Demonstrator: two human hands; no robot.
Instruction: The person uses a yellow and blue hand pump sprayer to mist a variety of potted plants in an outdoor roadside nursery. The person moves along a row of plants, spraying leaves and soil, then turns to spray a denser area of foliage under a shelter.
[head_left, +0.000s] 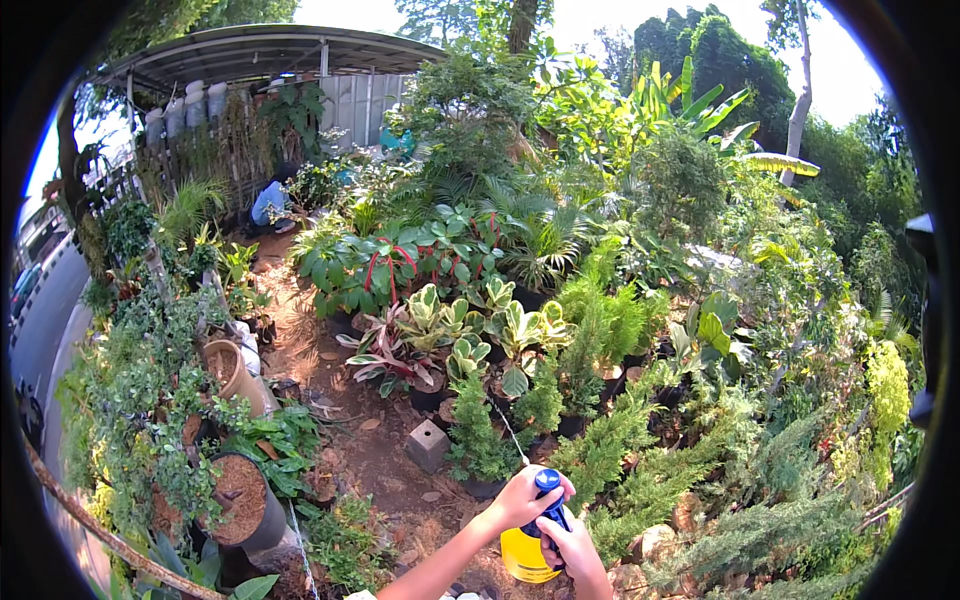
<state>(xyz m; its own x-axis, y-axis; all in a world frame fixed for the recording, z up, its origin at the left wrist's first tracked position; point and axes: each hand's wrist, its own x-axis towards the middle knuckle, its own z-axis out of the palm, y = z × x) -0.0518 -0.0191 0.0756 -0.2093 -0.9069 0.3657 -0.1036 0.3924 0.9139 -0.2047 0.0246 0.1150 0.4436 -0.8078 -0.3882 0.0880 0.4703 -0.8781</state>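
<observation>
Low in front of me, both hands are on a yellow pump spray bottle (526, 555) with a dark blue top. My left hand (529, 495) wraps around the upper part, by the blue pump knob (547, 480). Just below it, my right hand (570, 544) grips the blue neck. A thin whitish line runs up and left from near the nozzle, among small conifers (478, 435); whether it is liquid or string I cannot tell. Beyond stand variegated rubber plants (517, 330) and a reddish-leaved plant (390, 352).
A concrete block (429, 445) sits on the dirt path (360, 442). To the left are a soil-filled black pot (262, 510) and a tan pot (244, 382). A person in blue (268, 204) crouches farther back. Shrubs (772, 480) crowd the right side.
</observation>
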